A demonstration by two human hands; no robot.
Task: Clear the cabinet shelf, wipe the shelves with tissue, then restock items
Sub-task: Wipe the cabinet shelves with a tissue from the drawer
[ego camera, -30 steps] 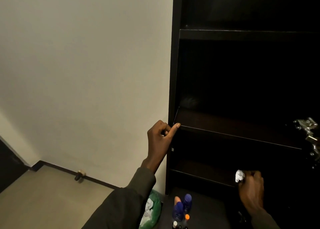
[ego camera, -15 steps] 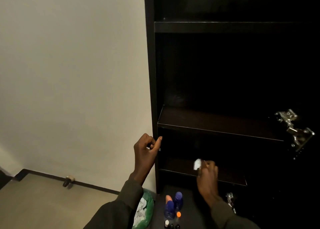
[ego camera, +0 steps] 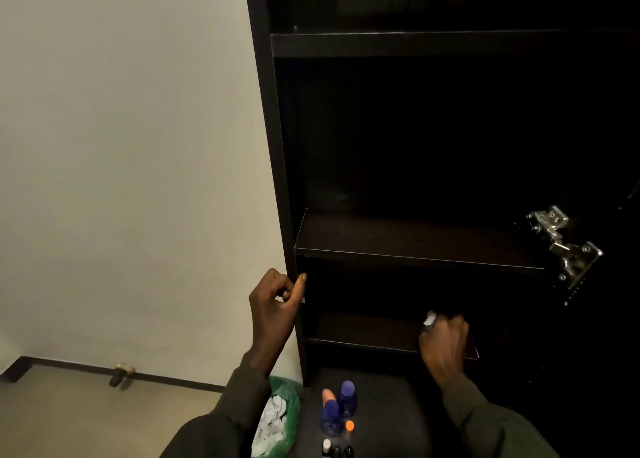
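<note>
- Head view: the right hand [ego camera: 444, 341] pinched a crumpled white tissue [ego camera: 430, 318] on the low dark shelf [ego camera: 363, 333], left of its right end.
- Left hand [ego camera: 273, 305], fingers curled and holding nothing, thumb touching the cabinet's [ego camera: 277, 145] smooth left edge.

Left hand [ego camera: 273, 305] raised, fingers curled, thumb out; right hand [ego camera: 445, 341] lower, fingers clenched.

Home room — dark cabinet [ego camera: 273, 145], toiletry bottles [ego camera: 337, 409]

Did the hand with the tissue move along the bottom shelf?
Yes. The right hand with the tissue slid right along the lower shelf, away from the cabinet's left side panel compared with half a second ago.
</note>
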